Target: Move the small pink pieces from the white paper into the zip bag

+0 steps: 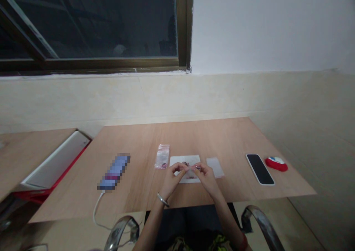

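Left hand and right hand pinch a tiny, indistinct item between fingertips: steady, low over the white sheet!

Sheet wht; tbl lt brn w/ grain; bracelet silver

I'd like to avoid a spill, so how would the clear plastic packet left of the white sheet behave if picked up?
The clear plastic packet will probably flop, looking thin and see-through. It's likely light, lying nearly flat. The small dark pink bits showing at its near end might slide if it tilts; I can't tell whether it's sealed.
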{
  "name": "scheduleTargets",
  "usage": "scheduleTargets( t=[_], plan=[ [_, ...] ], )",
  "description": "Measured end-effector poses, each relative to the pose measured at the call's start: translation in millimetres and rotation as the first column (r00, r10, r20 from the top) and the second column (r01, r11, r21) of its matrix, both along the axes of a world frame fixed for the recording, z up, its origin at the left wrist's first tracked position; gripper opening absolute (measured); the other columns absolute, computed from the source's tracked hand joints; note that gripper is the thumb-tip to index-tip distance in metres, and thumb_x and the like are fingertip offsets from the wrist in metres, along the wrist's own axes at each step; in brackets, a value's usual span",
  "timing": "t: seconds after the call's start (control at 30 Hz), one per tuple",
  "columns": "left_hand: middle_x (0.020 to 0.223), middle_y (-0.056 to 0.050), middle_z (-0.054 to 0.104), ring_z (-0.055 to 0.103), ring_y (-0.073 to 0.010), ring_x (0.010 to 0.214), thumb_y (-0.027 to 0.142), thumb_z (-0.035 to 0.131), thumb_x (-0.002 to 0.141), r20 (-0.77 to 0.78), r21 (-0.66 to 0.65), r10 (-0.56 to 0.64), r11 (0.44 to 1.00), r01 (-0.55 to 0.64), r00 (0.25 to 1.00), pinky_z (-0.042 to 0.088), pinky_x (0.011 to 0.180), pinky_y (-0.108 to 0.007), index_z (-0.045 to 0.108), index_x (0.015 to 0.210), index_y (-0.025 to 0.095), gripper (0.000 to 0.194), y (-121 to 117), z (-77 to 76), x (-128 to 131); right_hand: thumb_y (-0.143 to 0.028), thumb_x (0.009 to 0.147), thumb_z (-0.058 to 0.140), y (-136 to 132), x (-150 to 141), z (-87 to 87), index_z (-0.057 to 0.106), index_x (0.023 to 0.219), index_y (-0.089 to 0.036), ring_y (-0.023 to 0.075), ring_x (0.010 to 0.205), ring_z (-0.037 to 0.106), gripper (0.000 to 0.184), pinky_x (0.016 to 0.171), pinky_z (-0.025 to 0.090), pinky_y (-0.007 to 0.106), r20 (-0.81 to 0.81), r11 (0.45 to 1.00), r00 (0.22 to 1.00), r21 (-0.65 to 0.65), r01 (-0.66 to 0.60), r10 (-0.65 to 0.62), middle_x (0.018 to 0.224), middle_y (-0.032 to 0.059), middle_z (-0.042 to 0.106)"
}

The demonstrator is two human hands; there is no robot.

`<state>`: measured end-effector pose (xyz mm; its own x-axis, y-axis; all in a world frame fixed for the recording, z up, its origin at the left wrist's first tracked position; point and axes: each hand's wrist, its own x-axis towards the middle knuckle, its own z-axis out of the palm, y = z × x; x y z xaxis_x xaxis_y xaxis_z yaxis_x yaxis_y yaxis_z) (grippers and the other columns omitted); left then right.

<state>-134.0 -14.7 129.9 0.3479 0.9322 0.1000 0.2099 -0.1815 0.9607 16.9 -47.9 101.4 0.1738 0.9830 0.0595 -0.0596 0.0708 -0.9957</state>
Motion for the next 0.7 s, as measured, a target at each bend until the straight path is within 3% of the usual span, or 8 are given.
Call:
scheduleTargets(
  t=[0.2, 0.47, 0.57, 0.7],
  plan=[
    [0.075, -0.003, 0.065, 0.058, -0.0154, 0.074, 0.037, 0.058, 0.078, -0.048, 0.011, 0.045, 0.999, -0.045, 0.998, 0.045, 0.072, -0.026, 0.065, 0.075, 0.015, 0.024, -0.4, 6.5, -4.6, -0.040, 0.076, 0.060, 1.5, -4.9, -5.0, 0.066, 0.079, -0.018, 0.0155, 0.071, 0.059, 0.023, 0.062, 0.051, 0.026, -0.045, 0.999, 0.999, -0.014, -0.028, 0.028, 0.078, 0.0029, 0.066],
    [0.080, -0.004, 0.069, 0.062, -0.0179, 0.079, 0.038, 0.059, 0.077, -0.083, 0.048, 0.116, 0.992, -0.113, 0.990, 0.047, 0.076, -0.028, 0.068, 0.078, 0.016, 0.023, 13.5, -6.3, -21.5, -0.042, 0.083, 0.051, 4.2, -6.9, -2.9, 0.070, 0.095, -0.021, 0.0219, 0.099, 0.059, 0.031, 0.092, 0.043, 0.038, 0.095, 0.992, 0.988, 0.009, -0.126, 0.125, 0.101, 0.0059, 0.068],
    [0.081, -0.004, 0.069, 0.062, -0.0182, 0.079, 0.038, 0.060, 0.076, -0.083, 0.044, 0.130, 0.991, -0.126, 0.988, 0.047, 0.075, -0.028, 0.069, 0.079, 0.016, 0.024, 22.8, -11.9, -32.1, -0.044, 0.084, 0.047, 8.1, -11.3, 0.8, 0.068, 0.103, -0.022, 0.0232, 0.103, 0.058, 0.036, 0.091, 0.044, 0.039, 0.067, 0.984, 0.981, -0.016, -0.179, 0.180, 0.107, 0.0061, 0.067],
    [0.079, -0.006, 0.069, 0.062, -0.0177, 0.077, 0.038, 0.061, 0.075, -0.048, 0.023, 0.163, 0.987, -0.162, 0.985, 0.048, 0.072, -0.028, 0.068, 0.078, 0.014, 0.025, 32.1, -20.6, -43.0, -0.044, 0.080, 0.051, 24.3, -27.4, -7.3, 0.069, 0.101, -0.020, 0.0224, 0.092, 0.061, 0.036, 0.082, 0.048, 0.037, -0.051, 0.974, 0.975, -0.055, -0.221, 0.218, 0.103, 0.0064, 0.068]
  ],
)
